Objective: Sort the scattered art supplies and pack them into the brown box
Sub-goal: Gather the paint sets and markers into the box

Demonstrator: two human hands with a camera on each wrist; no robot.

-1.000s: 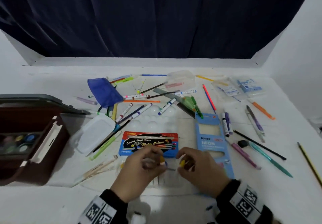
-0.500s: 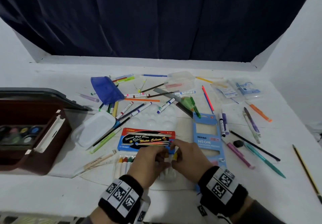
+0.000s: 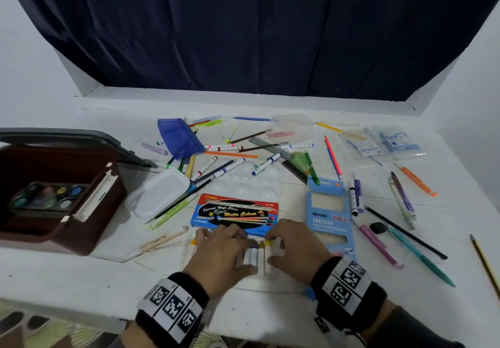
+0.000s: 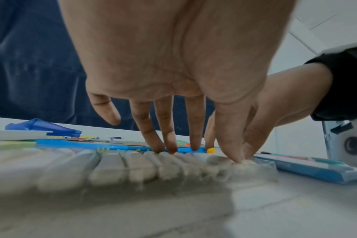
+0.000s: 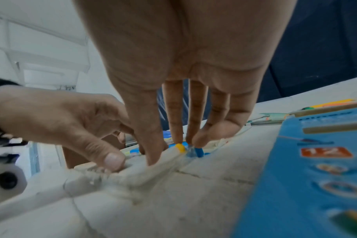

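Note:
A row of white paint tubes (image 3: 255, 257) lies in a clear tray near the table's front edge, just in front of the blue water colour box (image 3: 235, 212). My left hand (image 3: 221, 250) presses on the tubes (image 4: 132, 167) with straight fingers. My right hand (image 3: 295, 247) pinches the yellow-capped tube (image 5: 180, 147) end to end, thumb at its base and forefinger on the cap, at the right of the row. The brown box (image 3: 40, 239) stands open at the far left with a round paint set (image 3: 46, 196) inside.
A blue neon pencil box (image 3: 328, 220) lies right of my hands. Behind are a white mixing palette (image 3: 243, 182), a clear lidded tub (image 3: 159, 193), a blue pouch (image 3: 178, 137) and several scattered markers. Pens and pencils (image 3: 400, 236) lie to the right.
Both hands have come down from holding tubes above the table onto the tube row. The yellow-capped tube now sits among the others.

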